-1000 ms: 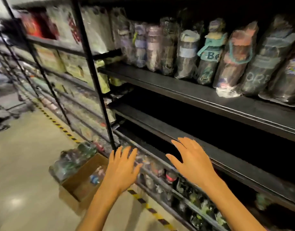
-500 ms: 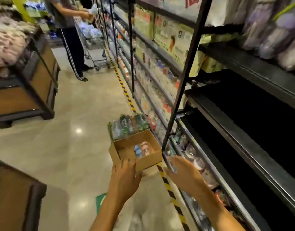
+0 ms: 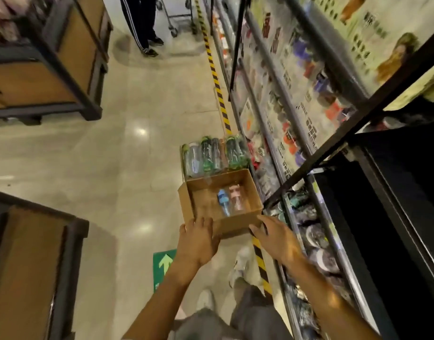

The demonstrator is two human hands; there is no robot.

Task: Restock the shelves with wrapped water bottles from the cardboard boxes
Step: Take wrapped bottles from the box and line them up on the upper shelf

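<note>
An open cardboard box (image 3: 203,192) stands on the floor beside the shelving. Inside lie two wrapped bottles, one with a blue cap (image 3: 223,200) and one pink (image 3: 236,198). Behind it a second box holds several wrapped green and clear bottles (image 3: 212,154). My left hand (image 3: 197,239) reaches down over the near left edge of the box, fingers straight, holding nothing. My right hand (image 3: 276,235) hovers at the near right corner, fingers spread and empty. The dark shelf (image 3: 392,192) on the right is bare; the lower shelf (image 3: 316,241) carries wrapped bottles.
A black-and-yellow tape line (image 3: 217,82) runs along the shelf foot. Wooden display stands sit at left (image 3: 51,62) and lower left (image 3: 31,261). Another person's legs (image 3: 142,25) and a trolley (image 3: 176,13) are far down the aisle. A green arrow sticker (image 3: 164,263) marks the floor.
My view has swung from the shelves down to the floor. Both hands have dropped from shelf height to the near edge of the cardboard box.
</note>
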